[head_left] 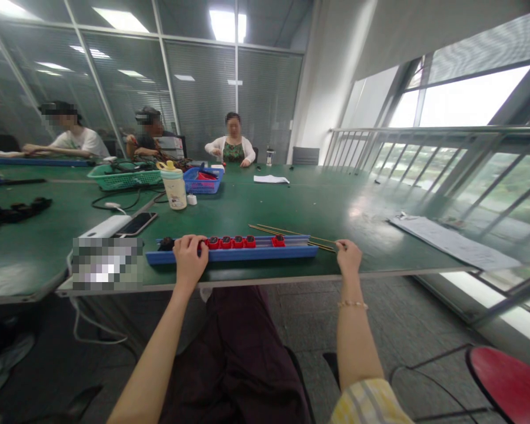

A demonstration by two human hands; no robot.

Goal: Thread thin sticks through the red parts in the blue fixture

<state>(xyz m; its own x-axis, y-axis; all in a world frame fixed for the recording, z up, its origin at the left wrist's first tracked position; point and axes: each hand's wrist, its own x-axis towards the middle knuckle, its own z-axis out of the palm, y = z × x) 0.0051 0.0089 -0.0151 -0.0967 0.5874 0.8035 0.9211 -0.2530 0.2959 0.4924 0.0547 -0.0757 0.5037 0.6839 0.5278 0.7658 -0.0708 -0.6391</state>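
A long blue channel [251,254] lies along the near edge of the table. Several small red blocks with black tops [238,242] sit in it in a row, and one red block [278,241] stands apart to the right. A black piece [165,243] is at its left end. My left hand [191,256] reaches over the channel, its thumb and fingers closed around a red block they mostly hide. To the right of the channel, my right hand [349,256] pinches the end of a thin brass-coloured rod [300,234]. More such rods lie beside it, partly behind the channel.
On the left are a phone [138,224], a white power bank [106,227], a cup [175,187], a green basket [123,178] and a blue basket [203,185]. Papers on a clipboard [450,240] lie at right. Several people sit across the table.
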